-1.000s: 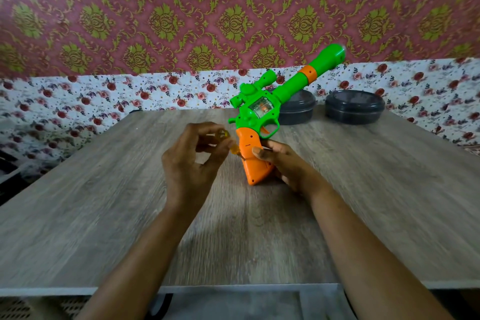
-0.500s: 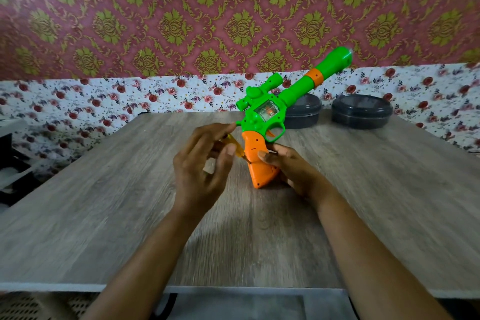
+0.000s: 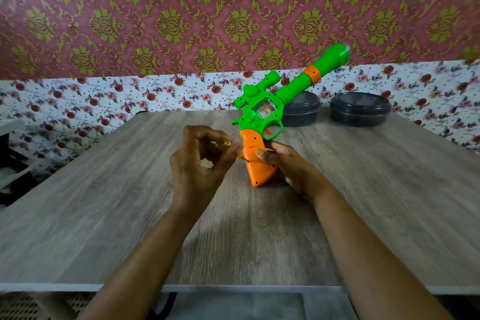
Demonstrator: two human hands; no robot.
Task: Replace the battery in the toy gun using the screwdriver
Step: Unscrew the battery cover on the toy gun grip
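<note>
Wood-grain table [image 3: 104, 215]; patterned wallpaper [image 3: 181, 8] behind.

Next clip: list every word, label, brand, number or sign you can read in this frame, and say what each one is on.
No text can be read anywhere.
toy gun: no lettering shows on its green body or orange grip.
screwdriver: mostly hidden in the left hand; no marking shows.
two dark containers: no label shows.

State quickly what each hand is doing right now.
Left hand: pinches the small yellow-handled screwdriver.
Right hand: grips the green-and-orange plastic toy gun by its handle.
</note>
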